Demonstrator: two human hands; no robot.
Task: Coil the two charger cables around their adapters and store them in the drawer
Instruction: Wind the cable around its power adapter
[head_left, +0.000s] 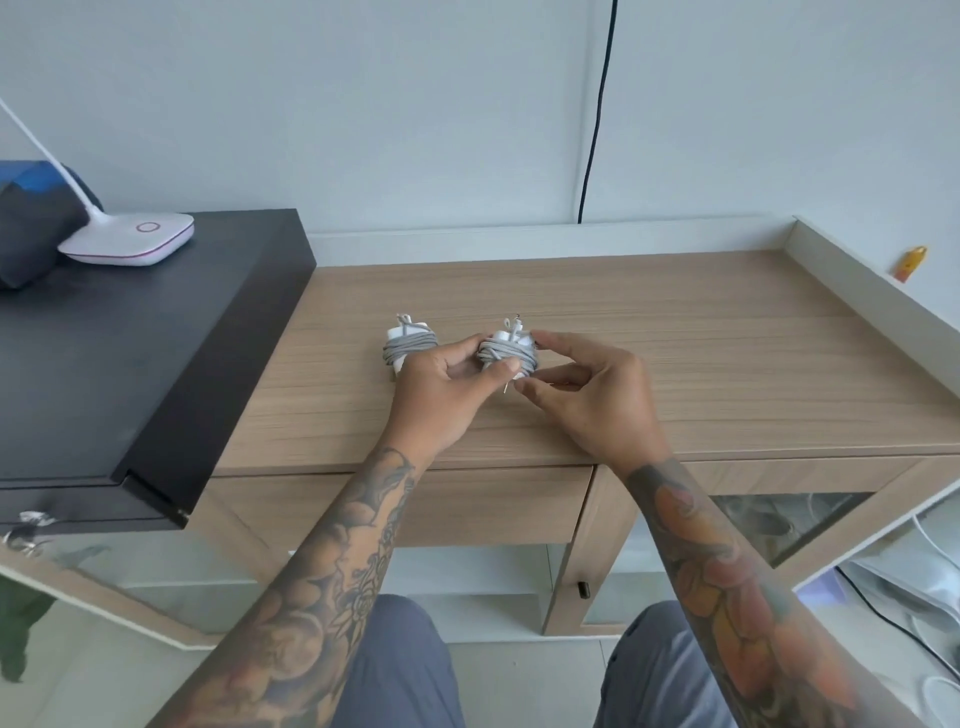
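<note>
Both hands pinch the second coiled charger on the desk top, left hand and right hand flanking it, first coiled charger just left, closed drawer directly below.

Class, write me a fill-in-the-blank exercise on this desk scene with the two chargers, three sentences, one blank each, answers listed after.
1. The charger held between the left hand and the right hand has a ____ cable wrapped around it.
2. The other wrapped charger lies on the wooden desk, to the ____ of the held one.
3. The drawer under the desk is ____.

Missing words: grey; left; closed
</note>
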